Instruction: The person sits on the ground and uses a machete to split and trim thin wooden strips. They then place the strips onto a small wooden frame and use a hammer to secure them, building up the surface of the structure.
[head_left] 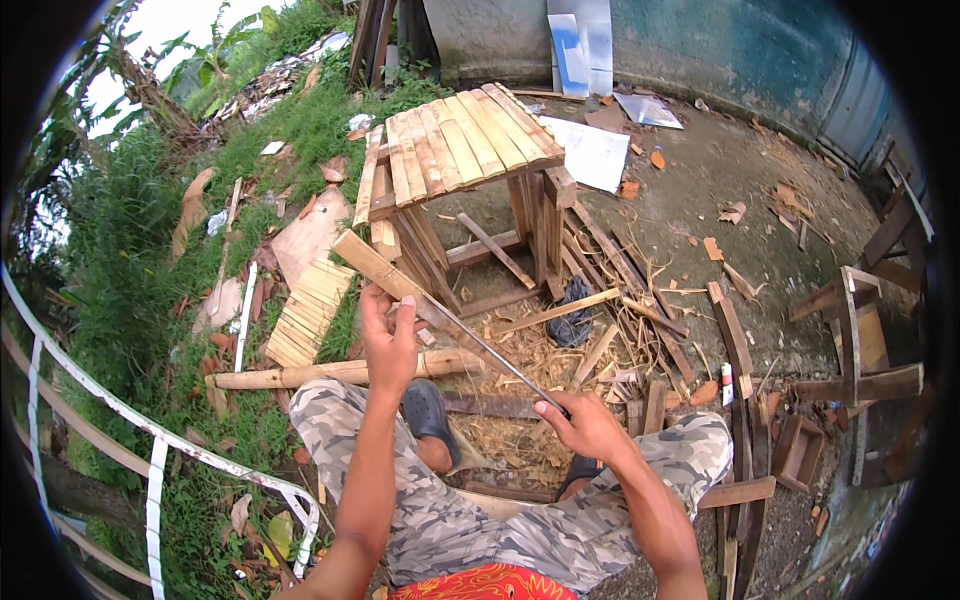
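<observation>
My left hand (390, 345) is closed around a flat, pale wooden slat (375, 262), its far end pointing up and to the left. In my right hand (588, 430) is a long knife (497, 357), with a thin metal blade seen nearly edge-on. The knife's dark grip is mostly covered by my fingers. Its blade lies along the slat; I cannot tell whether it is cutting in. Beyond my hands stands a small wooden frame (530, 230) topped with a slanted cover of pale slats (455, 140). More slats lie side by side in a panel (308, 312) to the left.
A bamboo pole (345, 373) lies across the ground before my feet. Shavings (500, 450) and loose planks (640, 290) spread to the right, near a black bundle (570, 312). White metal railing (155, 500) bends along the left. Wooden pieces (850, 340) stand at far right.
</observation>
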